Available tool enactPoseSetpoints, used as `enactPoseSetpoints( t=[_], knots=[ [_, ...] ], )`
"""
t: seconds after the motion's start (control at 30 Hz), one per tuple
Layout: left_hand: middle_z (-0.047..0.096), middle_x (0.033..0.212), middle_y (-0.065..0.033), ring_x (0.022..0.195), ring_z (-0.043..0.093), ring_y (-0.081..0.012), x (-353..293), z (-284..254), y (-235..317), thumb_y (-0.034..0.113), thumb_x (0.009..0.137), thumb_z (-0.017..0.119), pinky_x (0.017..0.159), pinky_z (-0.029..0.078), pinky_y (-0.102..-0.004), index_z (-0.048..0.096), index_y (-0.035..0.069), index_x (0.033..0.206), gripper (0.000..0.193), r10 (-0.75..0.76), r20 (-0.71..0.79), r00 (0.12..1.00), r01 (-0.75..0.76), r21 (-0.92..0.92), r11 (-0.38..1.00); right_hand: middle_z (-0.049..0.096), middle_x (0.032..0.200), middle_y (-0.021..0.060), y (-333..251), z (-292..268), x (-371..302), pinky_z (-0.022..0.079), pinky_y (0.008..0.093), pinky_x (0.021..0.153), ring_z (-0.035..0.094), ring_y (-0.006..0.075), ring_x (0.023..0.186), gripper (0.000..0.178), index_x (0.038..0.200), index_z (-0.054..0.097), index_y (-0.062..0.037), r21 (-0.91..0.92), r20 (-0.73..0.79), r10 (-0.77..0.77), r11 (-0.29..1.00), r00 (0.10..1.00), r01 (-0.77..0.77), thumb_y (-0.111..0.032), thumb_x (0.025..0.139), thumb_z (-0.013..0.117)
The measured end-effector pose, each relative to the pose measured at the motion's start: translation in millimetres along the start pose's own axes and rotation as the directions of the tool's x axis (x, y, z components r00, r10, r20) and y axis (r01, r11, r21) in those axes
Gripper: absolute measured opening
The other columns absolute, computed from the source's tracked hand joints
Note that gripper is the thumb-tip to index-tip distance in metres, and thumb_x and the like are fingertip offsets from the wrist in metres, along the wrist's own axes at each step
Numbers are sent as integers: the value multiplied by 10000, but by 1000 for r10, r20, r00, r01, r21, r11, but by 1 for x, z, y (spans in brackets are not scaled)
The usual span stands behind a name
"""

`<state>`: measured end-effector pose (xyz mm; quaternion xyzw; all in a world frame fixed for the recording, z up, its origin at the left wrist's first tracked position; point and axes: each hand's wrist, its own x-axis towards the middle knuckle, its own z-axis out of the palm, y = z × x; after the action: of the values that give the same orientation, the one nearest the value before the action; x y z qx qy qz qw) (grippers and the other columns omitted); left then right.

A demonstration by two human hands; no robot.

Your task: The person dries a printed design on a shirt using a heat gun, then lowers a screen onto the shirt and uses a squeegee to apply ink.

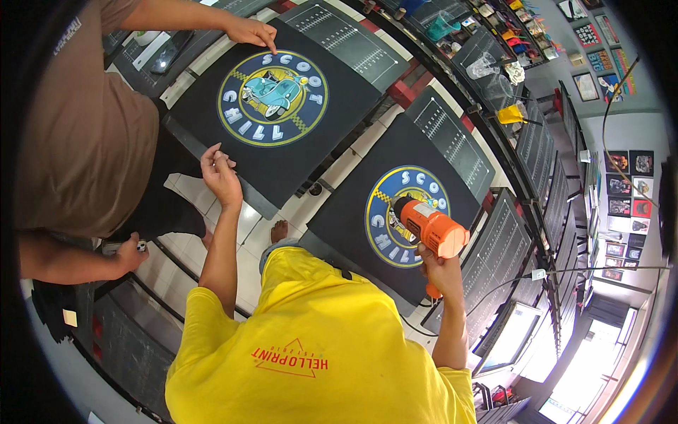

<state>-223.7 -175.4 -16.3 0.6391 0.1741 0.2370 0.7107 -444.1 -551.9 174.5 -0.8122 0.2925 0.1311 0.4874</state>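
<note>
A: Where's the right hand (441, 267)?

B: Wrapped tight round the grip of an orange heat gun (432, 227). The gun sits above the near shirt (346, 212), with its nozzle aimed down at the round print (387, 233). I can't tell whether the tip touches the cloth.

A: And that shirt?

B: It's black and spread flat on a board at the middle of the view, just ahead of the person's yellow top (318, 339). The gun covers part of the print's right side.

A: Left hand (220, 177)?

B: It's up at the near edge of the far shirt (205, 99), fingertips pinched together on the hem. That shirt is also black and flat on its own board to the left. It has the same kind of round print (273, 97), with a teal scooter in the middle.

A: Anyone else there?

B: A co-worker in a brown top stands on the left. One of their hands (251, 32) rests a fingertip at the top rim of the far print. The other hand (131, 256) hangs low, closed on something too small to make out.

A: What's around them?

B: Tiled floor (247, 219) shows between the two boards, with a bare foot (280, 230) on it. More dark boards (452, 134) with white grids run along the right.
</note>
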Motion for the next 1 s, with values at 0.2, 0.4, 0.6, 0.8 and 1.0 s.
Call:
enactPoseSetpoints(
  t=[0.2,0.4,0.6,0.8,1.0],
  knots=[
    [548,852,11,663,531,-51,2,-2,-7,102,1010,507,543,400,-196,612,38,1150,186,27,-3,1000,-27,-22,999,596,822,11,4,-4,-5,470,271,537,557,101,595,420,1263,529,-31,-23,45,18,1000,999,-17,-189,916,706],
    [551,852,7,656,532,-52,1,-2,-5,96,1008,507,542,405,-199,613,34,1145,183,19,-7,1000,-19,6,1000,593,831,3,0,-2,-15,469,275,546,562,94,627,449,1290,516,-37,-15,77,1,1000,997,0,-170,909,716],
    [552,857,2,659,533,-56,2,-2,-7,92,1007,509,542,406,-199,613,32,1144,182,17,4,1000,-17,-6,1000,611,892,18,5,-1,-19,482,274,577,571,103,643,466,1301,515,-33,-41,104,12,999,994,-8,-167,906,723],
    [551,864,1,668,537,-53,2,-1,-4,97,1009,503,539,400,-185,606,31,1161,195,8,9,1000,-8,0,1000,631,1063,66,2,3,-24,526,319,750,627,164,842,505,1321,513,-26,-44,83,74,997,994,-70,-151,888,741],
    [555,869,6,667,538,-52,0,-1,-3,93,1006,499,544,401,-182,606,39,1170,203,4,13,1000,-4,8,1000,605,1262,109,22,7,-21,477,362,972,587,239,1166,521,1341,507,-19,-48,79,-37,998,996,41,-135,887,737]
  ],
)
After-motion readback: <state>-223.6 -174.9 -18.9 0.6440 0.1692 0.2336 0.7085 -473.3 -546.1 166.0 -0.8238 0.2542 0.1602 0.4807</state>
